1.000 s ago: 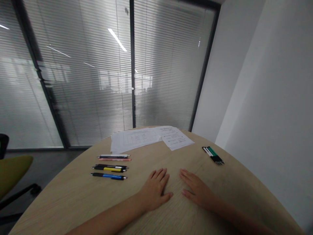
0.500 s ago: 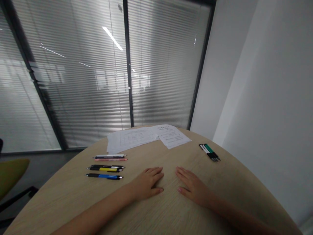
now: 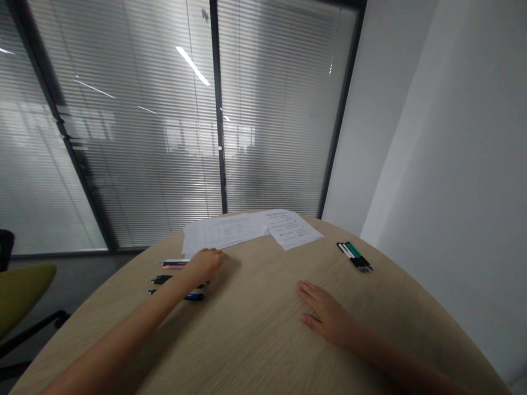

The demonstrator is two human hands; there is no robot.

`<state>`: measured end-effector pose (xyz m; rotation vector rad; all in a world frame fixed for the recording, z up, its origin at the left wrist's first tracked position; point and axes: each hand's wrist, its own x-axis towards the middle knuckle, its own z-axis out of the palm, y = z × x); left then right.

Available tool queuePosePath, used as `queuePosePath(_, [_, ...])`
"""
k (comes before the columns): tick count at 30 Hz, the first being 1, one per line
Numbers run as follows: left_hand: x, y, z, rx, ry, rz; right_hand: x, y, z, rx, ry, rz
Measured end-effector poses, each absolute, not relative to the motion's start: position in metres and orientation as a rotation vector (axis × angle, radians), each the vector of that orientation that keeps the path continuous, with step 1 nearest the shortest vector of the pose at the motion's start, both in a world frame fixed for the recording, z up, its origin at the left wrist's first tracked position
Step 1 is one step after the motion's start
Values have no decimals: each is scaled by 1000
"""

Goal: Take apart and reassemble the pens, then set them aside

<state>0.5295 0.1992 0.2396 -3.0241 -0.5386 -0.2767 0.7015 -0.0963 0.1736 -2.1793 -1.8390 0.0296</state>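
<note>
My left hand (image 3: 206, 264) is raised over the pens on the left, its fingers drooping to the right with nothing visible in them. Beneath that hand and forearm, a white pen (image 3: 173, 261) and a pink pen (image 3: 175, 267) lie at the back, partly covered. Closer in, a black pen (image 3: 162, 280) and a blue pen (image 3: 194, 297) show only in part. My right hand (image 3: 323, 310) rests flat on the table, fingers stretched out and touching no pen. Beyond it lie several black-ended pens side by side, among them a white pen (image 3: 346, 250) and a green pen (image 3: 356, 251).
Printed paper sheets (image 3: 230, 230) overlap at the far edge of the round wooden table (image 3: 263, 351). A yellow-green chair (image 3: 24, 293) stands at the left. Glass panels with blinds (image 3: 280, 137) are behind, and a white wall (image 3: 465, 192) is on the right.
My left hand has lifted from the table's middle and moved left and away, over the pens, with the forearm now covering parts of them. My right hand has stayed in place.
</note>
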Motion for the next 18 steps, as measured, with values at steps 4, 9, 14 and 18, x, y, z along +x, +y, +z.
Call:
queuePosePath(4, [518,228,242,-2932,-616,-183,700,-96,176,-2205,-1849,45])
queuePosePath(9, [507,242,234,-2853,-693,-133,702,-95,174,-2215,-1854,25])
queuePosePath(14, [505,248,226,-2831,-703,-88,703,-96,173,-2207,-1844,30])
queuePosePath(18, [508,256,222,-2849,-698,-83,702,-97,174,-2204,-1835,31])
